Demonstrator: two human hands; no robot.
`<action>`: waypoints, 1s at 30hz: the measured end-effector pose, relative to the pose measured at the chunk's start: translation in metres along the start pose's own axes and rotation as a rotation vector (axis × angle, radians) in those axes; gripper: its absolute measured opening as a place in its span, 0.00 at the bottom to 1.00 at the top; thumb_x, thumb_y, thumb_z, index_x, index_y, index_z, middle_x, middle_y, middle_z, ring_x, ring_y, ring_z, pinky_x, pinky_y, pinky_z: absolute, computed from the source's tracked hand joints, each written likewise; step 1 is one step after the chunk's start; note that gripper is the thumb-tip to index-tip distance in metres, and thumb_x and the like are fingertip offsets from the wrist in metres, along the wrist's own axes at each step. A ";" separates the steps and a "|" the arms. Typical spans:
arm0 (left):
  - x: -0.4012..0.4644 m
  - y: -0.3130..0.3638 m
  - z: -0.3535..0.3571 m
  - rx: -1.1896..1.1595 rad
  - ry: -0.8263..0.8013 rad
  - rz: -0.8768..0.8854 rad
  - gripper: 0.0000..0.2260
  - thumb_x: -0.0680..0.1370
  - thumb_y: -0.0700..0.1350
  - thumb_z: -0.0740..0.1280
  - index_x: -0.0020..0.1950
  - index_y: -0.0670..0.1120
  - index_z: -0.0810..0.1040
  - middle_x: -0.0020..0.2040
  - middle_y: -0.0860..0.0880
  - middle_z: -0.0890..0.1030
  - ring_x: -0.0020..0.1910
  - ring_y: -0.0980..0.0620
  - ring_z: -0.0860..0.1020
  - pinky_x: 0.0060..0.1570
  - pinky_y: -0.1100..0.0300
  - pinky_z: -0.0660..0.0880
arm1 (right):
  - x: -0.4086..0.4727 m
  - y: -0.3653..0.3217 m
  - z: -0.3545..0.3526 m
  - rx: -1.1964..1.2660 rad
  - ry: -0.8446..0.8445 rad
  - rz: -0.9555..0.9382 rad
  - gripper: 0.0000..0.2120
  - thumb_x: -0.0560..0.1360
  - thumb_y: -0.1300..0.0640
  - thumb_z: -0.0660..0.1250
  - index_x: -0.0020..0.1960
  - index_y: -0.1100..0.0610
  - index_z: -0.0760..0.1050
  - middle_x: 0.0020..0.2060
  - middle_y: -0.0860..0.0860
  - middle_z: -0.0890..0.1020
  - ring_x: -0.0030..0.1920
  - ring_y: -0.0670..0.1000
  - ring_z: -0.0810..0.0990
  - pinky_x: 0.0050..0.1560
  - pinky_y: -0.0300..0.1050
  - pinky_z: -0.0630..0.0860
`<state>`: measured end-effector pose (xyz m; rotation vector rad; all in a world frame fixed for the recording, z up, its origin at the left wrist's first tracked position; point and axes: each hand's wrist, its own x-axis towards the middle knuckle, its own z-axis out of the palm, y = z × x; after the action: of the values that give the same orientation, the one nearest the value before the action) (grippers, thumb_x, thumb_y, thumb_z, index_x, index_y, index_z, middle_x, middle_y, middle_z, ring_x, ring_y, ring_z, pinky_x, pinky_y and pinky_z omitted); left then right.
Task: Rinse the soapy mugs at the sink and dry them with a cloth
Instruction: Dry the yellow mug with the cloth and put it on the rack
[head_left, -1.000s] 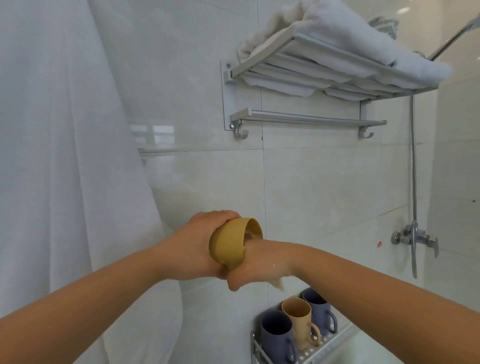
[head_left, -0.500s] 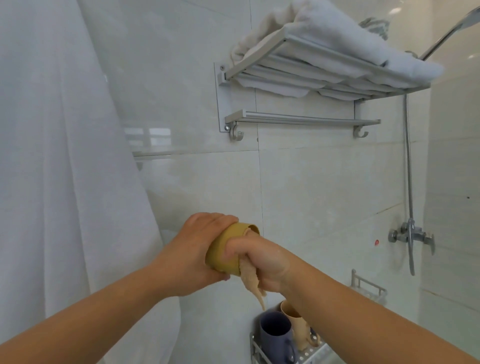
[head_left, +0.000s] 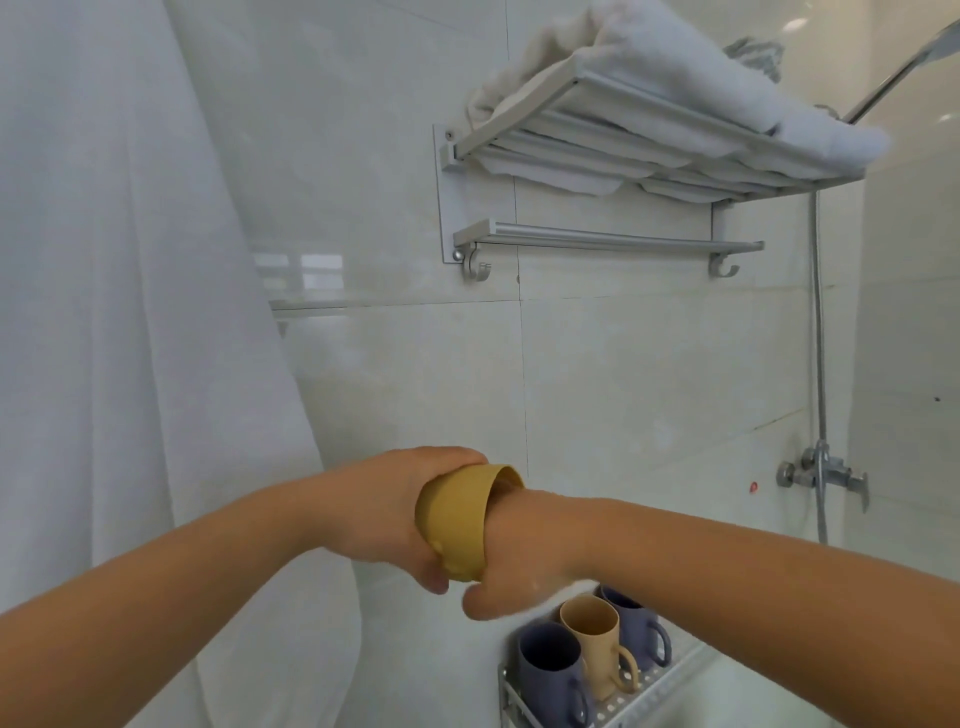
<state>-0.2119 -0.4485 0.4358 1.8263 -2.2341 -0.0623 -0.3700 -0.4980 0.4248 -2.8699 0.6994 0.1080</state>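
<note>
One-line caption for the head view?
Left hand grips a yellow mug while the right hand reaches inside it.

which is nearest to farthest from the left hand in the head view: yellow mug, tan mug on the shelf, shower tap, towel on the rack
1. Yellow mug: held in the left hand itself.
2. Tan mug: on the shelf, below and to the right.
3. Shower tap: far right, on the wall.
4. Towel: high above on the rack, upper right.

Tap and towel are close to call.
</note>
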 end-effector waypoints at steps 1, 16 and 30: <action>-0.001 0.002 0.003 -0.014 0.044 0.011 0.37 0.62 0.48 0.82 0.65 0.62 0.67 0.57 0.65 0.75 0.55 0.63 0.75 0.52 0.68 0.74 | 0.000 0.001 -0.002 0.174 -0.027 0.020 0.08 0.77 0.53 0.65 0.48 0.57 0.70 0.36 0.46 0.68 0.36 0.45 0.68 0.37 0.35 0.66; -0.015 -0.020 0.030 0.005 0.560 0.154 0.38 0.66 0.59 0.70 0.70 0.69 0.52 0.71 0.67 0.51 0.74 0.63 0.50 0.71 0.64 0.53 | 0.007 0.030 0.003 0.734 0.332 -0.087 0.21 0.76 0.65 0.63 0.68 0.56 0.70 0.54 0.47 0.76 0.52 0.39 0.75 0.52 0.36 0.73; -0.003 -0.004 0.010 -0.320 0.084 -0.069 0.46 0.60 0.48 0.83 0.67 0.66 0.59 0.60 0.61 0.72 0.58 0.62 0.74 0.54 0.67 0.75 | -0.015 0.030 0.013 1.031 0.100 -0.237 0.18 0.66 0.63 0.68 0.55 0.52 0.77 0.47 0.48 0.83 0.50 0.43 0.80 0.57 0.39 0.75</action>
<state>-0.2097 -0.4474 0.4246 1.6973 -1.9711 -0.3290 -0.3974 -0.5151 0.4087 -1.9335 0.2749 -0.3339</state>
